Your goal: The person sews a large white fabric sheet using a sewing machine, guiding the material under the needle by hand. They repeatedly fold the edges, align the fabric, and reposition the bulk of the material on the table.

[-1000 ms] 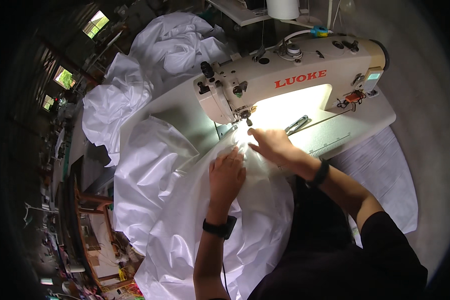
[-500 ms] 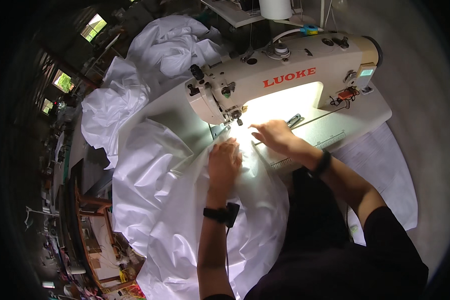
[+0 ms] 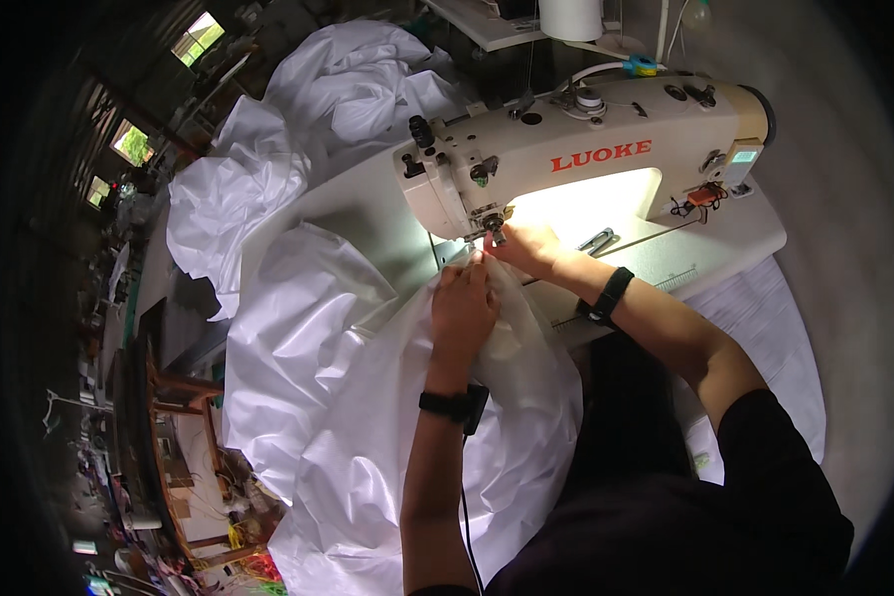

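White, shiny sheeting (image 3: pixel 368 437) hangs in folds over the front of the sewing machine (image 3: pixel 606 149) and runs up to its needle area. My left hand (image 3: pixel 464 303) is closed on the sheeting just in front of the presser foot, fingers bunched together. Beside it, my right hand (image 3: pixel 528 250) reaches in from the right under the machine head, its fingertips pinched together at the presser foot (image 3: pixel 495 234). What those fingertips hold is lost in the glare and behind the machine parts. Both wrists wear black bands.
More white sheeting (image 3: pixel 358 89) is heaped behind the machine at the left. A small metal tool (image 3: pixel 596 240) lies on the machine bed, right of my right hand. White material (image 3: pixel 765 328) hangs at the right below the bed. A thread cone (image 3: pixel 570 18) stands at the back.
My right hand has moved in to the presser foot, its fingers closing there. My left hand has slid slightly forward along the sheeting. The whole view has shifted a little.
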Demonstrator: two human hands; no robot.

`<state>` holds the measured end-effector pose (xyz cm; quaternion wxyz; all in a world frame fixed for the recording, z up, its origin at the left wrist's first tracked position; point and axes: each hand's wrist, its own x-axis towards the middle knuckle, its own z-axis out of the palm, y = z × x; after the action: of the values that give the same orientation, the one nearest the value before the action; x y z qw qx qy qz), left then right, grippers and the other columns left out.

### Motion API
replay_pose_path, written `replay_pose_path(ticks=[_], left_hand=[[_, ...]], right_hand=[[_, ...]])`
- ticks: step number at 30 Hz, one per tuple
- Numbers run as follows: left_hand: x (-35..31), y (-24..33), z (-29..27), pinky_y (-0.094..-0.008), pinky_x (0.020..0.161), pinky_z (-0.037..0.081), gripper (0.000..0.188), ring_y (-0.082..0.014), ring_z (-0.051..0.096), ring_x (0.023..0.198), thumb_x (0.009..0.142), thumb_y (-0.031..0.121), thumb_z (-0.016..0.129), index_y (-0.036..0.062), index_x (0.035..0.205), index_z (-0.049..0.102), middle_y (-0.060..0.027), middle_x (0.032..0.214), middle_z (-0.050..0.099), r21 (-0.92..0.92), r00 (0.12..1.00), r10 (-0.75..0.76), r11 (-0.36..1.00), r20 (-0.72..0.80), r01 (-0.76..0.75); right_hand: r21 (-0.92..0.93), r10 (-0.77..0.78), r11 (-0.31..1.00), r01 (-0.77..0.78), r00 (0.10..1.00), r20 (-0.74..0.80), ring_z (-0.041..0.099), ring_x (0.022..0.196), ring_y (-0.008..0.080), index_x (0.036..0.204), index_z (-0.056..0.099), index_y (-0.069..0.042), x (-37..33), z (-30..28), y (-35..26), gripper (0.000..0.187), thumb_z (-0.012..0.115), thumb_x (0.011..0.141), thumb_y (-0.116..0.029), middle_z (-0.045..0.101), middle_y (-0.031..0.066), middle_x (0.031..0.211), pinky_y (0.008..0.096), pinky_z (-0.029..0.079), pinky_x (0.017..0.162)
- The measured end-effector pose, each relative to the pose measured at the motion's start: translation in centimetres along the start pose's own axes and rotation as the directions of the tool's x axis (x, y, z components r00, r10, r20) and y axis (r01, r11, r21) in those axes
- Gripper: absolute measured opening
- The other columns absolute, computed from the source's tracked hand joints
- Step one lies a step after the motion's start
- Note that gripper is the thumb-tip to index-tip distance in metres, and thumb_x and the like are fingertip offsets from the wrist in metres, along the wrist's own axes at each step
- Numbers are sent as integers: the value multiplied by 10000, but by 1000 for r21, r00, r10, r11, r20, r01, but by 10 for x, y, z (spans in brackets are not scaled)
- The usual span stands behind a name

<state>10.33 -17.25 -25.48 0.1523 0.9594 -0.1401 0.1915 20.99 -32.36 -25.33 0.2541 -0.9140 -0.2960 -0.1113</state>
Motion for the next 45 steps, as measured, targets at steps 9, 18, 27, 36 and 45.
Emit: replay_pose_path(ticks=[9,18,27,36,45], left_hand=[[-4,2,6,-425,896,487,323,-319,593,1045,796,132,662,40,1102,619,-104,1005,692,-40,994,-31,999,-108,27],[-9,0,9,-425,928,486,329,-307,576,1080,797,129,658,66,1119,618,-84,1219,647,-34,990,-43,999,-137,39],[-5,-3,11,-419,914,493,323,-303,582,1057,800,118,648,62,1117,620,-85,1158,670,-15,994,-15,1000,-107,14],[-11,-4,7,-422,894,498,394,-293,589,1044,784,104,656,65,1173,610,-93,1126,677,12,992,9,1000,-123,-8],[-3,1,4,-448,939,484,332,-335,575,1085,828,88,625,75,1157,586,-106,1133,678,-102,990,-70,993,-123,57]], right_hand=[[-74,90,994,-86,995,52,659,658,328,775,707,-10,-2,-8,-4,431,649,880,-424,648,175,676,424,538,651],[-81,66,994,-69,997,-32,646,592,350,704,684,6,-2,-4,-8,474,647,869,-437,628,167,607,428,536,614],[17,50,999,-50,999,18,627,624,316,809,682,-6,-5,-3,10,415,661,867,-416,641,165,675,415,524,626],[-86,71,994,-62,991,109,687,771,328,839,719,-32,0,-22,-17,335,649,878,-357,693,159,792,432,544,707],[49,185,976,-211,930,316,678,792,315,1005,706,-80,-1,-26,-29,336,594,912,-383,678,147,835,423,529,691]])
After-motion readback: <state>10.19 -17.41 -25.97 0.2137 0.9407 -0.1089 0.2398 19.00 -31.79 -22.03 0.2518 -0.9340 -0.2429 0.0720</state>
